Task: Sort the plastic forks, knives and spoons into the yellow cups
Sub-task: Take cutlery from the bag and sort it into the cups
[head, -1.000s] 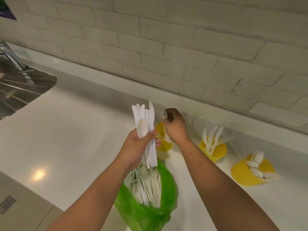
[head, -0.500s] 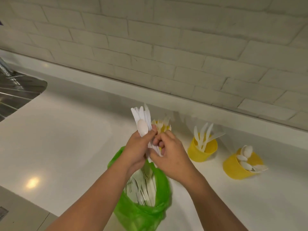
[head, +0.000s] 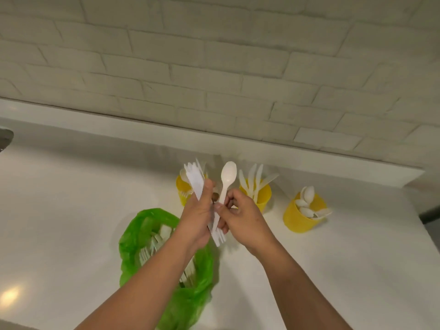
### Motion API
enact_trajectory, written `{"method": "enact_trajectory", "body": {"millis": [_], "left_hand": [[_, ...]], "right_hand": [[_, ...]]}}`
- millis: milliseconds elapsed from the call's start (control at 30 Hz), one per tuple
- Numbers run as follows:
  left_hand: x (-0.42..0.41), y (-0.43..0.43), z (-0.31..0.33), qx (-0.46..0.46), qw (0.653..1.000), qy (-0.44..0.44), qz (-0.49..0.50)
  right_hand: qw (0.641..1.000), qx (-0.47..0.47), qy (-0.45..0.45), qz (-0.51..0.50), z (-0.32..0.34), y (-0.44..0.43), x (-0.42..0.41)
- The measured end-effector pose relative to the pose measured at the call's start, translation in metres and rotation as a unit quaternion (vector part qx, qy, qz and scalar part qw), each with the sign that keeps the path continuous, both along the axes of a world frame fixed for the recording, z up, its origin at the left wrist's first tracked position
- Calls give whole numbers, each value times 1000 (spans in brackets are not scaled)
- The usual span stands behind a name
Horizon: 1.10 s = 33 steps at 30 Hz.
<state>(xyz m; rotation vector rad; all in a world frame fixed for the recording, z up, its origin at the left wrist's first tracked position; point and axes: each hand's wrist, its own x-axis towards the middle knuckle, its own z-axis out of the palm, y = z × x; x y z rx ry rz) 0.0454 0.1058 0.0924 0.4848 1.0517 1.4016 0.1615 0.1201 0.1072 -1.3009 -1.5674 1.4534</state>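
Head view of two hands working above a white tabletop [head: 71, 210]. The left hand [head: 198, 214] is closed around a bundle of white plastic cutlery [head: 197, 184], held tilted, its upper ends fanning out above the thumb and its lower ends projecting below the palm. The right hand [head: 240, 217], just beside the left and touching the bundle's lower part, pinches the handle of a single white spoon [head: 228, 177] between thumb and fingertips; the spoon stands nearly upright, its oval bowl topmost and facing the camera.

Beyond the hands stand three yellow cups. The left cup [head: 182, 189], directly behind the left hand, is largely hidden by the bundle, and its contents cannot be made out with certainty. The middle cup [head: 263, 195], just beyond the right hand, holds upright white knives [head: 256, 177] with pointed blades splayed outward. The right cup [head: 300, 217], well to the right of the right hand, leans and holds white spoons [head: 307, 203], bowls uppermost.

Below the left hand, partly covered by the left forearm, a green plastic bag [head: 133, 236] lies open on the tabletop with more white cutlery inside; fork tines show among it, but the remaining pieces are too overlapped to distinguish. The types of pieces within the held bundle are likewise hard to separate. A white brick wall [head: 214, 67] rises behind the tabletop.
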Motion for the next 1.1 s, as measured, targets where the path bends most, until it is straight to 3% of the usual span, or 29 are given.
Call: {"method": "enact_trajectory", "body": {"millis": [267, 367, 467, 567, 933, 1033, 1100], "left_hand": [[33, 19, -7, -105, 992, -72, -17], [39, 22, -4, -83, 989, -95, -74], [44, 23, -1, -44, 991, -53, -119], [51, 24, 2, -24, 990, -6, -140], [58, 20, 7, 14, 983, 7, -182], [56, 21, 6, 21, 979, 7, -202], [55, 21, 4, 25, 973, 6, -228]], "right_hand": [[991, -38, 98, -88, 23, 9, 57], [978, 74, -4, -193, 32, 27, 104], [918, 223, -215, -248, 30, 50, 151], [889, 229, -308, -251, 15, 69, 183], [908, 81, -367, -186, -29, 85, 210], [884, 168, -376, -224, -24, 81, 198], [882, 247, -305, -261, -8, 71, 177]]}}
